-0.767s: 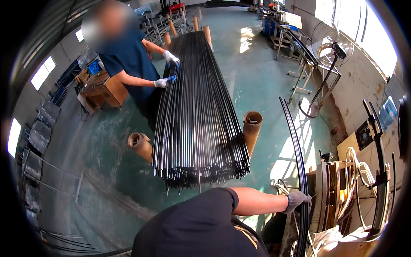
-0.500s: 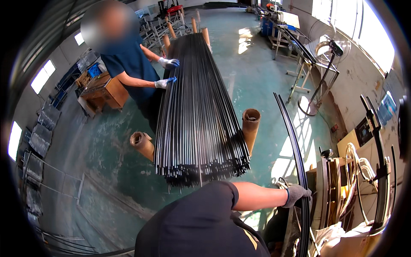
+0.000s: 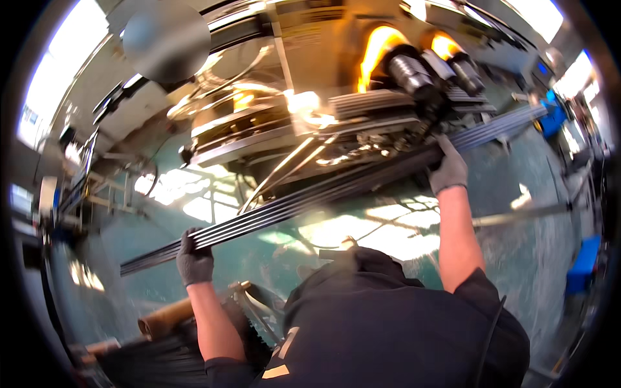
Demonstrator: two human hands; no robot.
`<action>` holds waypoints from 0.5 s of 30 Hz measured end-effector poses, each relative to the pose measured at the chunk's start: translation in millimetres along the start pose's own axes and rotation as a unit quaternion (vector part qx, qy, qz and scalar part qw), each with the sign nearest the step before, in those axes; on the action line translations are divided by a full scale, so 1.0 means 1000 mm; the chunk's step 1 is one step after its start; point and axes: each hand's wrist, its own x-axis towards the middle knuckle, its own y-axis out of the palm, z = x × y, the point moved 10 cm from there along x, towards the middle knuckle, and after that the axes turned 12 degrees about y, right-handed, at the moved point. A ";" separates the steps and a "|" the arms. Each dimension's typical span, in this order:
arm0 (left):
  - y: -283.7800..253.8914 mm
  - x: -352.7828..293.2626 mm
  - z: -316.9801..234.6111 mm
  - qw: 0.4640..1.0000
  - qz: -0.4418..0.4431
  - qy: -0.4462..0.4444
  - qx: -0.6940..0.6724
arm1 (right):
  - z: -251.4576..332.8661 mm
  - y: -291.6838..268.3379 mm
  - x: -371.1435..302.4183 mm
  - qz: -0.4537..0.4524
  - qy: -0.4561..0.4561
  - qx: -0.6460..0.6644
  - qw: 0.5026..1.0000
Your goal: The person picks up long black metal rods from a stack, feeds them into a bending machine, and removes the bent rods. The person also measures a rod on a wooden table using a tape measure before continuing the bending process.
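A bundle of long, thin black rods point(image 3: 278, 208) stretches across in front of me, slanting from lower left to upper right. My left hand point(image 3: 195, 260), in a grey glove, is closed round the rods near their left end. Farther along, my right hand point(image 3: 449, 169), gloved the same way, grips the bundle beside the machine; its fingers are partly hidden and blurred. Past this hand the rods run on to the upper right. Just beyond the bundle stands a machine point(image 3: 259, 143) with a metal bed.
Two dark ribbed cylinders point(image 3: 411, 72) on the machine glow orange behind. Pale hoses point(image 3: 220, 87) hang at its left. At lower left lie a large stack of black rods point(image 3: 155, 359) and a brown cardboard tube point(image 3: 165, 320). A blue box point(image 3: 583, 264) stands at far right.
My view has turned from the big rod stack and the co-worker toward the machine. The held rods now lie crosswise; both hands show on them, where one showed before.
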 end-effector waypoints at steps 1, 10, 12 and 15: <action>0.007 0.012 0.009 1.000 0.015 -0.003 -0.002 | 0.011 -0.022 0.012 -0.008 -0.031 -0.008 0.999; 0.054 0.046 0.062 0.999 0.019 -0.027 0.019 | 0.076 -0.019 0.040 -0.070 -0.058 0.057 0.994; 0.070 0.056 0.069 0.999 0.023 -0.021 0.023 | 0.080 -0.002 0.044 -0.029 -0.013 0.087 0.996; 0.089 0.077 0.078 0.998 0.052 -0.023 0.015 | 0.085 0.015 0.060 0.021 0.004 0.058 0.998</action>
